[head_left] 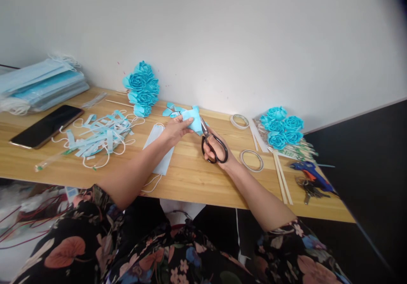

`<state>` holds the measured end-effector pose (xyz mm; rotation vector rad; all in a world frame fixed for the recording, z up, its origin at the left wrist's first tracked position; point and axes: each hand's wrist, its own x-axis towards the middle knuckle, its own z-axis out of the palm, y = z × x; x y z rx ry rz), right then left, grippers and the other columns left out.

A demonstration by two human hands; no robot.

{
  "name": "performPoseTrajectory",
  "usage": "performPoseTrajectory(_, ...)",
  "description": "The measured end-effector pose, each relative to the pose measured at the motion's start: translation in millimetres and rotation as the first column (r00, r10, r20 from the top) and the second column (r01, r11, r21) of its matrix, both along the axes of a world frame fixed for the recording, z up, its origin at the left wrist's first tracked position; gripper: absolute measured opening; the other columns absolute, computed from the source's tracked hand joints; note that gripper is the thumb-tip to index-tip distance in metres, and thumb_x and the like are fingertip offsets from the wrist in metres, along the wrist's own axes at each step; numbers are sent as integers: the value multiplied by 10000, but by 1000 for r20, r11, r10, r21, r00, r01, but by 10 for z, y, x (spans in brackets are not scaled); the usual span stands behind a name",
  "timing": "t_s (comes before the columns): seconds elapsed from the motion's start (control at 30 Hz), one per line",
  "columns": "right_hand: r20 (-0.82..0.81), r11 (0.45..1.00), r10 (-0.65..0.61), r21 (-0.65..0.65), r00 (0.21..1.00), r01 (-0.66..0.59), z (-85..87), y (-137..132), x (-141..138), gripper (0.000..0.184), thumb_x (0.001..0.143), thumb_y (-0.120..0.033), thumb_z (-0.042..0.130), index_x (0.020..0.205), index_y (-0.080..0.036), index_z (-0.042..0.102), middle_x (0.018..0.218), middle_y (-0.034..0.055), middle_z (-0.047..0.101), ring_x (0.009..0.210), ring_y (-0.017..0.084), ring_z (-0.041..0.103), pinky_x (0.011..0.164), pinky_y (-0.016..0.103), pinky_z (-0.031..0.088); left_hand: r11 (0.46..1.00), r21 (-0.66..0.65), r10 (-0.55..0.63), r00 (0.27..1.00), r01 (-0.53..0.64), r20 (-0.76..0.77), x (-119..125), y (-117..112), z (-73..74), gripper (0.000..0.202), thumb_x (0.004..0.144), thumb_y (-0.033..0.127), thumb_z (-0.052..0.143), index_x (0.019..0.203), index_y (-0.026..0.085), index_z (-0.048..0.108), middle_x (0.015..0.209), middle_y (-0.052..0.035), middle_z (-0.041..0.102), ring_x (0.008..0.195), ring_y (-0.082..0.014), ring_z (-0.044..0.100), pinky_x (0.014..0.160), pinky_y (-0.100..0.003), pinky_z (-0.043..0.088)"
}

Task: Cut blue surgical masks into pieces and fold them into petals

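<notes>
Between thumb and fingers, my left hand (pixel 178 129) pinches a folded piece of light blue mask fabric (pixel 191 121) above the table. My right hand (pixel 219 148) grips black-handled scissors (pixel 215 149), whose blades meet the right edge of that fabric. Whether the blades are fully closed cannot be made out. Small blue fabric scraps (pixel 171 110) lie on the table just behind my left hand. Under my left forearm rests a flat blue face mask (pixel 165 159), partly covered by the arm.
At left are a stack of masks (pixel 47 84), a phone (pixel 47 127) and cut strips with ear loops (pixel 106 133). Blue fabric roses (pixel 143 89) stand by the wall; more roses (pixel 281 127) lie right, near tape rolls (pixel 252 161), sticks (pixel 281 178), a glue gun (pixel 313 176) and keys (pixel 310 188).
</notes>
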<state>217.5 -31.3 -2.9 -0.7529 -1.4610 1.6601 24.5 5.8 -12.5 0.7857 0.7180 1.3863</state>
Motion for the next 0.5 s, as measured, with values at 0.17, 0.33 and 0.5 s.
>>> performPoseTrajectory(0.17, -22, 998, 55, -37, 998, -56, -37, 26, 11, 760, 855, -682, 609, 1429, -203, 473, 555, -107, 473, 368, 45, 303, 466, 224, 501, 1000, 7, 9, 999, -8, -39, -14, -8, 9, 378, 651, 338, 895, 892, 103, 723, 870, -73, 757, 684, -122, 665, 556, -203, 541)
performPoseTrajectory(0.33, -55, 975, 173, -132, 983, -179, -30, 50, 36, 705, 765, -839, 548, 1026, -189, 627, 592, -76, 475, 408, 49, 340, 611, 295, 581, 999, 40, 28, 997, -25, -72, -11, -20, 20, 391, 641, 349, 894, 890, 99, 725, 884, -84, 755, 694, -133, 666, 557, -210, 537)
performPoseTrajectory(0.5, -19, 967, 207, -148, 978, -208, -1, 51, 44, 701, 739, -888, 504, 687, -190, 527, 574, -52, 447, 439, 58, 343, 669, 325, 592, 998, 65, 33, 996, -27, -89, 10, -36, 35, 428, 602, 379, 909, 868, 97, 729, 811, -61, 736, 665, -131, 657, 552, -216, 543)
